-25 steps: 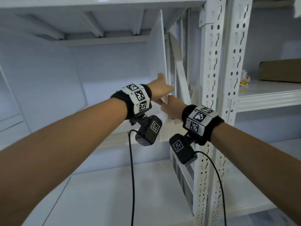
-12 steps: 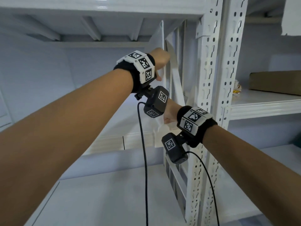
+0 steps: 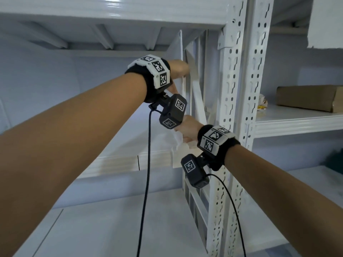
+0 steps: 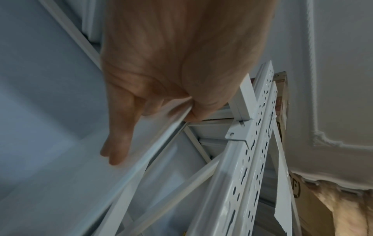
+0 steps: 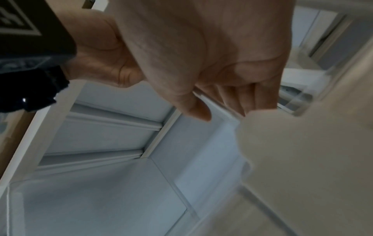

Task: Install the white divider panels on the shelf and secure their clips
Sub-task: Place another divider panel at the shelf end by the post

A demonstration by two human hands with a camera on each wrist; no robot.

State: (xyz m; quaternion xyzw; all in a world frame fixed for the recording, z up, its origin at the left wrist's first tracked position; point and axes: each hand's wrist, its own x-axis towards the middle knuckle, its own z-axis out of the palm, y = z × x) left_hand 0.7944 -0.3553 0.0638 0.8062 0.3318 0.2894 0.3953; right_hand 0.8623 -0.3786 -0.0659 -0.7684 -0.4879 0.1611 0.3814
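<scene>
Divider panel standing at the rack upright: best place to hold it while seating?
Hold the divider panel by its exposed front edge, from the open aisle side. The left hand grips that edge high, the right hand low. The bracing behind blocks other approaches.

Brown cardboard box (image 3: pixel 308 98) on neighbouring shelf at right; small yellow-white wrapper (image 3: pixel 262 104) just beside its left end.

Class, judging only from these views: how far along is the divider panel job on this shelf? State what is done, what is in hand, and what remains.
Done: one white divider panel stands upright beside the perforated upright. In hand: the left hand holds its front edge high up, the right hand pinches the edge lower down. Left: no clip is visible, so securing looks outstanding; other panels cannot be judged.
</scene>
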